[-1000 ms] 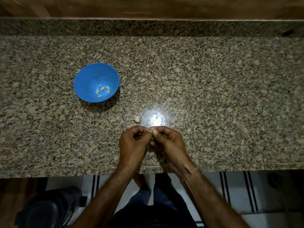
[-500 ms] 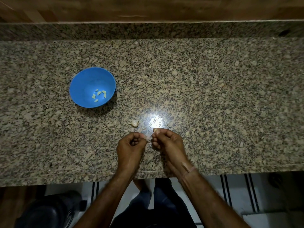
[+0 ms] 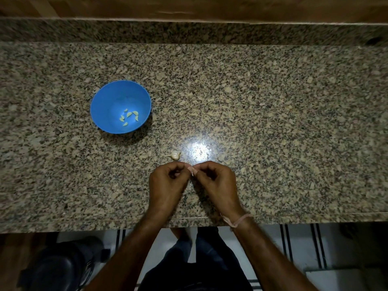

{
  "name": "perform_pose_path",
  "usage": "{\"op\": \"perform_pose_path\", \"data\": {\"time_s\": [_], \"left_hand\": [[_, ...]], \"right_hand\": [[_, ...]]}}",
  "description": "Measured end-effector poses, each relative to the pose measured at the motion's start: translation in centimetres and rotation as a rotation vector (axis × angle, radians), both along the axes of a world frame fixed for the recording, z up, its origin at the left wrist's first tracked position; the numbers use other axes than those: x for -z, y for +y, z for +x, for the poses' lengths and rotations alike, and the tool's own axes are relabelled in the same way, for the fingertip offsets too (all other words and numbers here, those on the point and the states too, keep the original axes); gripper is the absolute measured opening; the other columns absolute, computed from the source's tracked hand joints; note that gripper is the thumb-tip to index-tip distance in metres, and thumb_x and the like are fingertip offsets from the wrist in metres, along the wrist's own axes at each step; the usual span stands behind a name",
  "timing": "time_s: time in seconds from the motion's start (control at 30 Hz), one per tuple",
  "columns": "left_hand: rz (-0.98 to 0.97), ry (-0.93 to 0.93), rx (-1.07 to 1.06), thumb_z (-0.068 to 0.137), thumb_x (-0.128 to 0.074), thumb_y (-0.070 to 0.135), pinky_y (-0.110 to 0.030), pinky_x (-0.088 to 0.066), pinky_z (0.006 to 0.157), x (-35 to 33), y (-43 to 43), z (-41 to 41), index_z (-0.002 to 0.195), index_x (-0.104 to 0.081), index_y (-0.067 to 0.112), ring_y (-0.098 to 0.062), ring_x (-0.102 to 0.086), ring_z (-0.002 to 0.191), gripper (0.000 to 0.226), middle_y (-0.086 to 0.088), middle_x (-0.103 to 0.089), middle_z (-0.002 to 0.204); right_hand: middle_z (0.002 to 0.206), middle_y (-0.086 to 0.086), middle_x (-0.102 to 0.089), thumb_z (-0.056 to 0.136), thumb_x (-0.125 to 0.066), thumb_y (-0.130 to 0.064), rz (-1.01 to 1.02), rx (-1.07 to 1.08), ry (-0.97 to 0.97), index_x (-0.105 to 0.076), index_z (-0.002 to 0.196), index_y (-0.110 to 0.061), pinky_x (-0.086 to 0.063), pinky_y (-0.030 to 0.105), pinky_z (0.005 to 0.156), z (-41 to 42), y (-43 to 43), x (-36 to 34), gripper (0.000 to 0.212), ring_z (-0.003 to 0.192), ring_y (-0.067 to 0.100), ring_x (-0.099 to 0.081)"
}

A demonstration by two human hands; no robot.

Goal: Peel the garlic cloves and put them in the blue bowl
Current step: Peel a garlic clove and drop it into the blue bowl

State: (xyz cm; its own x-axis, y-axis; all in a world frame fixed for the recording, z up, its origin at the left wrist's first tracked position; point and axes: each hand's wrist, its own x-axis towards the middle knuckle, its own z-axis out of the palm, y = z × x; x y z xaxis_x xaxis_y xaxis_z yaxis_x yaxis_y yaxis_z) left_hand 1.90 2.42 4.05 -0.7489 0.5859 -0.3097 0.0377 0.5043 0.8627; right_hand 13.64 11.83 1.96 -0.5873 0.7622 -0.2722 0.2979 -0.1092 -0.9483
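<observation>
Half a second ago the two hands were a little apart, with bare stone showing between their fingertips; now they have closed that gap and meet over the near middle of the granite counter [image 3: 273, 122]. The left hand [image 3: 168, 183] is curled tight, thumb and forefinger pressed together at the tip, the other fingers folded into the palm. The right hand [image 3: 216, 181] is curled the same way, and between the two sets of fingertips sits a small pale garlic clove [image 3: 191, 170], pinched from both sides (whether the left fingertips grip the clove itself or only a strip of its skin is too small to tell). Neither hand rests flat on the stone. A thin pale thread [image 3: 237, 220] is tied round the right wrist, which lies just past the counter's near edge. Just beyond the hands, slightly to the left, a small garlic head [image 3: 175, 155] lies on the counter in the same spot as before, beside a bright patch of glare [image 3: 199, 151]. The blue bowl [image 3: 105, 106] stands upright well to the left and farther off, apart from the hands, as it stood before, and a handful of peeled cloves [image 3: 129, 117] lie loose on its bottom, toward its right side. Below the counter's near edge are the person's dark trousers [image 3: 210, 267] and a pale floor with dark stripes [image 3: 285, 242].
</observation>
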Motion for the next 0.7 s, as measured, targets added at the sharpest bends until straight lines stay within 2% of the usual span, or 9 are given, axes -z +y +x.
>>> {"op": "perform_pose_path", "data": {"time_s": [0.13,0.23,0.37,0.47,0.6,0.7], "left_hand": [[-0.055,0.188,0.111,0.090,-0.075,0.033,-0.025,-0.056,0.073,0.1,-0.3,-0.7,0.096,-0.081,0.026,0.003,-0.069,0.080,0.011,0.017,-0.076,0.085],[-0.090,0.230,0.141,0.088,-0.069,0.043,-0.025,-0.053,0.070,0.2,-0.3,-1.1,0.096,-0.080,0.030,0.002,-0.067,0.080,0.019,0.017,-0.074,0.084],[-0.096,0.226,0.134,0.088,-0.073,0.039,-0.025,-0.050,0.064,0.0,-0.4,-1.0,0.092,-0.079,0.030,0.001,-0.066,0.074,0.011,0.015,-0.072,0.078],[-0.079,0.183,0.094,0.087,-0.076,0.032,-0.028,-0.054,0.062,0.1,-0.5,-0.8,0.091,-0.080,0.027,0.001,-0.067,0.070,0.007,0.013,-0.073,0.074],[-0.052,0.151,0.059,0.084,-0.071,0.037,-0.034,-0.058,0.065,0.3,-0.6,-0.4,0.090,-0.080,0.026,-0.001,-0.069,0.070,0.016,0.012,-0.074,0.074],[-0.070,0.168,0.047,0.087,-0.076,0.027,-0.033,-0.056,0.063,0.4,-0.6,-0.3,0.088,-0.078,0.025,-0.001,-0.067,0.068,0.004,0.012,-0.072,0.072]], "right_hand": [[0.090,-0.008,-0.078,0.094,-0.078,-0.014,0.117,-0.026,-0.038,-0.082,0.099,-0.015,-0.061,0.036,0.081,-0.3,-0.1,-0.4,0.006,0.089,0.007,-0.074],[0.090,-0.008,-0.077,0.095,-0.076,-0.015,0.152,-0.034,-0.041,-0.082,0.099,-0.016,-0.060,0.040,0.080,-0.4,-0.2,-0.6,0.007,0.088,0.009,-0.073],[0.091,-0.009,-0.076,0.095,-0.075,-0.014,0.204,-0.043,-0.059,-0.082,0.101,-0.018,-0.060,0.038,0.079,-0.6,-0.4,-0.5,0.010,0.087,0.007,-0.072],[0.091,-0.008,-0.076,0.096,-0.074,-0.012,0.232,-0.040,-0.070,-0.081,0.102,-0.018,-0.059,0.039,0.077,-0.7,-0.7,-0.3,0.011,0.087,0.008,-0.071],[0.092,-0.006,-0.075,0.097,-0.071,-0.010,0.259,-0.038,-0.073,-0.080,0.104,-0.019,-0.057,0.041,0.074,-0.7,-1.1,0.0,0.014,0.086,0.011,-0.071],[0.093,-0.007,-0.076,0.097,-0.071,-0.008,0.242,-0.002,-0.049,-0.080,0.103,-0.017,-0.059,0.040,0.076,-0.7,-1.4,-0.2,0.014,0.087,0.010,-0.072]]}}
